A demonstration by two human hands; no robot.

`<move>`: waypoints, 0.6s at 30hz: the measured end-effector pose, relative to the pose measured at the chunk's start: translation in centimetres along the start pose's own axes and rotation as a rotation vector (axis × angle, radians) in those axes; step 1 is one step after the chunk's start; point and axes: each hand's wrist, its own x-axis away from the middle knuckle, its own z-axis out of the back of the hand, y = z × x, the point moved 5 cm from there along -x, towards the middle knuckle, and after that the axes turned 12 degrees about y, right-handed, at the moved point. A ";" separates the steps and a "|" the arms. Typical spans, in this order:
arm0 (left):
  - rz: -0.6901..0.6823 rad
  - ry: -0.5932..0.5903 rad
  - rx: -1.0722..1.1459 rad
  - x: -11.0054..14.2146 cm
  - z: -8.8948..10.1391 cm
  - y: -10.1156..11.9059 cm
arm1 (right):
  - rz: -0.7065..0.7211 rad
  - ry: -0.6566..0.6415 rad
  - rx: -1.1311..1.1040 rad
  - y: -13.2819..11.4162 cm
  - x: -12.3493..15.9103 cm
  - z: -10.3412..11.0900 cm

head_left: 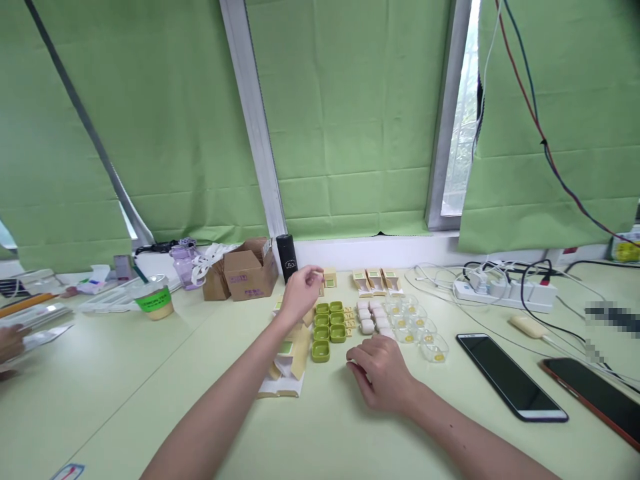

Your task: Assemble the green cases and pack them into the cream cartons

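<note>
My left hand (300,291) is stretched out over the table, its fingers pinched on a small pale piece beside a little cream box (330,278). My right hand (383,377) rests on the table with its fingers curled loosely, just below the white caps (371,315). Between the hands lie several green square trays (329,327), and to the right several clear cups with yellow dots (417,328). Three open cream boxes (376,280) stand in a row behind them. Flat cream cartons (290,363) are piled under my left forearm.
Two phones (510,377) lie at the right, with a power strip (505,288) and cables behind. A black cylinder (287,257), cardboard boxes (249,270), a purple bottle (183,265) and a green-banded cup (154,300) stand at the back left. Another person's hand (10,343) shows at the left edge.
</note>
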 end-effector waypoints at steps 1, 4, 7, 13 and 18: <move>-0.025 -0.033 -0.021 1.4 0.4 0.0 | 0.000 -0.008 0.003 0.0 0.0 -0.1; -0.068 -0.166 -0.227 5.2 0.4 -0.7 | 0.003 -0.019 -0.002 -0.1 -0.1 -0.2; -0.175 -0.221 -0.354 7.8 0.0 -1.2 | 0.000 -0.011 -0.018 0.0 -0.1 -0.1; -0.302 -0.375 -0.441 9.7 -0.1 -0.8 | -0.034 -0.039 -0.016 0.4 0.0 -0.2; -0.325 -0.471 -0.467 10.2 0.2 -0.2 | -0.051 -0.062 -0.003 0.4 0.0 -0.3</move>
